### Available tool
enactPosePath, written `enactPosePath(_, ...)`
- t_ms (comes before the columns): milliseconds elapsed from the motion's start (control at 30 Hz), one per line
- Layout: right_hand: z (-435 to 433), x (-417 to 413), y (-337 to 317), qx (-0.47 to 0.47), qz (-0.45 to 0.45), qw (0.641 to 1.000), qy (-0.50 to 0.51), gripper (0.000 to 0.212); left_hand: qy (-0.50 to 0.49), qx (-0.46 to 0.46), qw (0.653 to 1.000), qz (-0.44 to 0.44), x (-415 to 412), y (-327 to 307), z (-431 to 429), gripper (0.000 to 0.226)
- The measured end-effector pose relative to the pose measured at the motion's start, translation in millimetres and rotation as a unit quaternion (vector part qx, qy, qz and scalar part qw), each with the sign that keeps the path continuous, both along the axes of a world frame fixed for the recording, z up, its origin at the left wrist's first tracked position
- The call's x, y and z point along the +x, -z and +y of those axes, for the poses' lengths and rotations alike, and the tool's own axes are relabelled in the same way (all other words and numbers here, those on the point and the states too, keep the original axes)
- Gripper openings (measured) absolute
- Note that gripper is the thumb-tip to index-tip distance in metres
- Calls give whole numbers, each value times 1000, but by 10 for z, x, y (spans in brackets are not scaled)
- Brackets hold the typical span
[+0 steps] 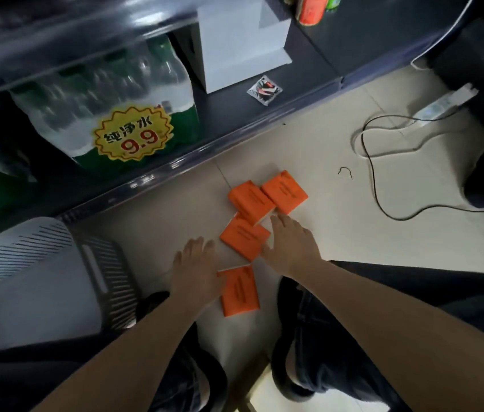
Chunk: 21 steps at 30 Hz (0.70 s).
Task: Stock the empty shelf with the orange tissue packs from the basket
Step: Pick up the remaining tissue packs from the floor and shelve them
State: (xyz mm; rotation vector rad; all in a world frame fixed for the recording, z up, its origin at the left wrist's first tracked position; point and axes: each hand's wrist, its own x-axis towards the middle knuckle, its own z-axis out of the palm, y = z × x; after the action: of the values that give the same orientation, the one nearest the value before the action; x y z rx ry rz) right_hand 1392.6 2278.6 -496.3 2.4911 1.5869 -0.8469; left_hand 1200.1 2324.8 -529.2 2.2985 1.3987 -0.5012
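Several orange tissue packs lie loose on the pale floor tiles: one at the far right (284,191), one beside it (251,201), one in the middle (243,237) and one nearest me (239,290). My left hand (197,267) lies flat with spread fingers, its edge over the nearest pack's left side. My right hand (291,243) reaches forward with straight fingers, touching the right edge of the middle pack. A grey slatted basket (41,281) stands at the left. The dark bottom shelf (234,111) runs diagonally above the packs.
Shrink-wrapped water bottles with a yellow 9.9 price tag (133,135) fill the shelf's left part. A white box (240,46) and a small wrapper (265,90) sit further right. A black cable (374,173) and white power strip (442,104) lie on the floor at right.
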Motion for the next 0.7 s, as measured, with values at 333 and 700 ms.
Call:
enactPosePath(333,152,69,815,-91,75,987,113,51,3,-94,995,25,5,764,-178,74)
enactPosePath(700,377,112,1397,-126,146,957,219,55,76,-113,991,11,139,1281,-151,75)
